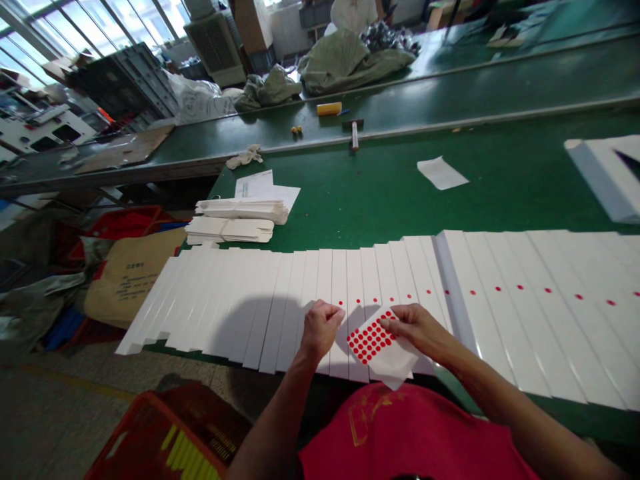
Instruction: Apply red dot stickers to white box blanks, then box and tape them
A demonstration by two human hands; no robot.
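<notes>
In my right hand [413, 325] I hold a sheet of red round stickers [369, 341], thumb on top, with white backing paper [397, 365] hanging below it. My left hand [321, 328] is closed in a pinch just left of the sheet, over the white strips [250, 283]. Its fingertips are beside a red dot [341, 303] on one strip; whether anything is between them is hidden. The flat strips overlap in a long row across the green table. From that dot rightwards the strips carry one red dot each; those to the left are plain white.
Bundles of folded white card [230, 230] and papers [263, 187] lie behind the row at left. Farther back are a glove [245, 157], a hammer-like tool [355, 135], a yellow roll [329, 109] and a loose paper [442, 173]. A red crate [145, 433] stands on the floor at lower left.
</notes>
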